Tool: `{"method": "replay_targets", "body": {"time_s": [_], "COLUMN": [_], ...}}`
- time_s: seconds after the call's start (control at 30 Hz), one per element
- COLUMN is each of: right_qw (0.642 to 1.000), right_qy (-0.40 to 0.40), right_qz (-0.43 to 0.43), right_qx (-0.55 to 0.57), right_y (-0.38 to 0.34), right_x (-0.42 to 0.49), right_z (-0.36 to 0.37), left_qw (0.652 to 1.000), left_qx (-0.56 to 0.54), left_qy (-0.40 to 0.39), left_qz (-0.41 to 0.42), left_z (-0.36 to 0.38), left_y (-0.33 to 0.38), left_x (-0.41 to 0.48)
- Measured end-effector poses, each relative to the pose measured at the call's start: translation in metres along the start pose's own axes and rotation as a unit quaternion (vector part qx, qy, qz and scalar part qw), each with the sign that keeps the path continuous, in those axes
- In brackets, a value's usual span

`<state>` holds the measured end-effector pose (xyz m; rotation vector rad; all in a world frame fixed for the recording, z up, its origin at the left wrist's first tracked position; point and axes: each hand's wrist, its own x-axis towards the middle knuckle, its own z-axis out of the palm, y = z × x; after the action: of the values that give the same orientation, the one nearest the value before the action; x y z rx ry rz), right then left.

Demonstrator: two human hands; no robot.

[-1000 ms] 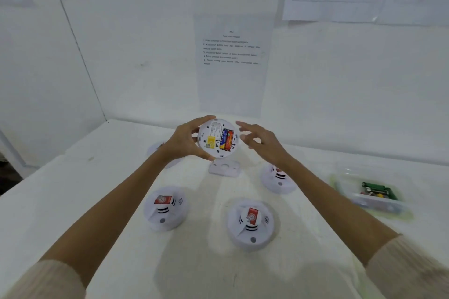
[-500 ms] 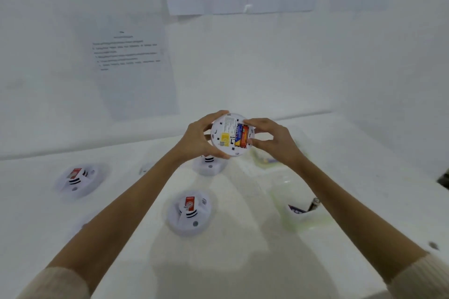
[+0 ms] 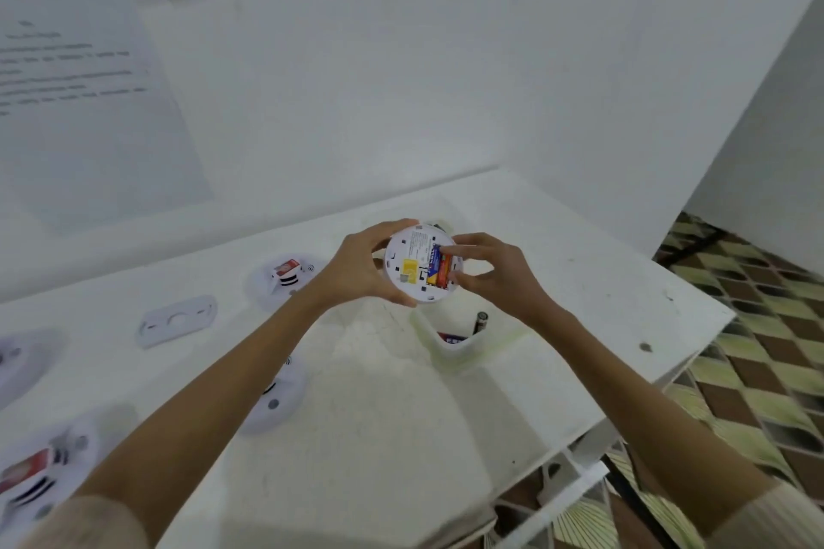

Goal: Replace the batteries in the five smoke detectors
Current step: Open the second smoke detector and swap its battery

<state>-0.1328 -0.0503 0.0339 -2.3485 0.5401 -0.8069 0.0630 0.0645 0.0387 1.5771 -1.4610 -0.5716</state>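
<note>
My left hand (image 3: 361,269) grips a round white smoke detector (image 3: 412,265) held above the table, its back facing me. An orange and blue battery (image 3: 438,268) sits in its open compartment. My right hand (image 3: 492,269) pinches that battery with fingertip and thumb. Other white detectors lie on the table: one behind my left forearm (image 3: 285,276), one under the forearm (image 3: 278,399), one at the lower left (image 3: 44,466) and one at the left edge (image 3: 18,363). A loose white cover plate (image 3: 176,321) lies flat.
A small clear tub (image 3: 450,350) with a black battery (image 3: 480,322) sticking up stands just below my hands. The white table (image 3: 602,294) ends at the right, with patterned floor beyond. Printed sheets hang on the white wall behind.
The view has swung right, so the table's right edge and the floor now show. My right hand has closed onto the battery in the detector. My left hand keeps its hold.
</note>
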Motion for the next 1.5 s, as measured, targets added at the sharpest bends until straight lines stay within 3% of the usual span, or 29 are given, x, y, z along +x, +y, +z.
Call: {"method": "replay_targets", "body": {"time_s": [0.43,1.23,1.5], "right_qw": [0.980,0.978,0.946], "right_qy": [-0.016,-0.040,0.029], "right_qz": [-0.030,-0.120,-0.242], "right_qx": [-0.197,-0.164,-0.212], "right_y": [-0.008,0.000,0.017], "right_x": [0.004,0.030,0.025], "right_z": [-0.011,-0.002,-0.008], "left_qw": [0.999,1.000,1.000], "left_qx": [0.033,0.018,0.009], "left_qy": [-0.011,-0.001,-0.005], "left_qz": [0.032,0.015,0.000], "left_z": [0.006,0.000,-0.004], "left_y": [0.012,0.006,0.008], "left_x": [0.013,0.026,0.028]}}
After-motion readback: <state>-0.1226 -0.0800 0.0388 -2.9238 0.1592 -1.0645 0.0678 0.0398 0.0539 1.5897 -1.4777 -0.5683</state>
